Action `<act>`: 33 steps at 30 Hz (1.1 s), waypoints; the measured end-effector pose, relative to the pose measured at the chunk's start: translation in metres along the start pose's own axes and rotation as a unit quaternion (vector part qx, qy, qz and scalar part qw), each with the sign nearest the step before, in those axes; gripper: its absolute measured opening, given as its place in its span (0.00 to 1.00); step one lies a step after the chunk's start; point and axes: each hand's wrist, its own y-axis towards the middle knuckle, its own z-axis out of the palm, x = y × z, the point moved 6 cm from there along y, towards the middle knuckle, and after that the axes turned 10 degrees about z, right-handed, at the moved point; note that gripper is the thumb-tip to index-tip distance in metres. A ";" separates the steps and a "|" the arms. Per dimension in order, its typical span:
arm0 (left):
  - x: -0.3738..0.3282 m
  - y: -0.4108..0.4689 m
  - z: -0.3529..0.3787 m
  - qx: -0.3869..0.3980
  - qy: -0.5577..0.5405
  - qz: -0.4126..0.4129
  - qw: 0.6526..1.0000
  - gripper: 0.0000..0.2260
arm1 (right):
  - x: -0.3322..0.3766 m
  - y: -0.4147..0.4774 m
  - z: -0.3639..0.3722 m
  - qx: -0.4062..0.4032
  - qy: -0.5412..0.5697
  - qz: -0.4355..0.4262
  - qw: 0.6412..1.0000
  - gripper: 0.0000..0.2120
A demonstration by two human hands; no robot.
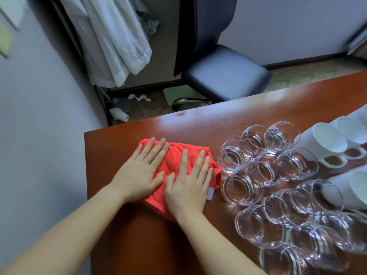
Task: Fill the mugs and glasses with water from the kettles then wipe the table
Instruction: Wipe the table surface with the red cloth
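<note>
A red cloth (pixel 174 157) lies bunched on the reddish-brown table (pixel 198 124) near its left end. My left hand (pixel 139 171) presses flat on the cloth's left part, fingers straight and spread. Beside it, my right hand (pixel 188 183) lies flat on the cloth's right part, fingers straight. Several clear glasses (pixel 244 187) stand packed together just right of the cloth. White mugs (pixel 321 139) stand behind and to the right of them. No kettle is in view.
The table's left edge and far edge are close to the cloth. Beyond the far edge stands a dark padded chair (pixel 226 74). Pale garments (pixel 111 40) hang at the back left, with clutter on the floor below. Damp streaks show on the table's far part.
</note>
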 end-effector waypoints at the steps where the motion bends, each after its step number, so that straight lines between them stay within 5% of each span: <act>1: 0.003 0.003 -0.001 0.002 -0.005 -0.011 1.000 0.32 | 0.004 0.008 0.002 0.001 -0.003 -0.009 1.000 0.36; 13: 0.079 0.063 -0.022 -0.018 -0.019 -0.195 0.980 0.31 | 0.080 0.129 0.015 0.169 -0.017 -0.148 0.974 0.32; 27: -0.020 -0.041 0.001 -0.022 -0.034 -0.241 0.970 0.31 | 0.022 0.008 0.003 0.171 -0.021 -0.202 0.964 0.32; 33: -0.067 -0.072 0.014 -0.015 -0.024 -0.278 0.960 0.40 | -0.008 -0.030 -0.006 0.190 -0.054 -0.232 0.953 0.38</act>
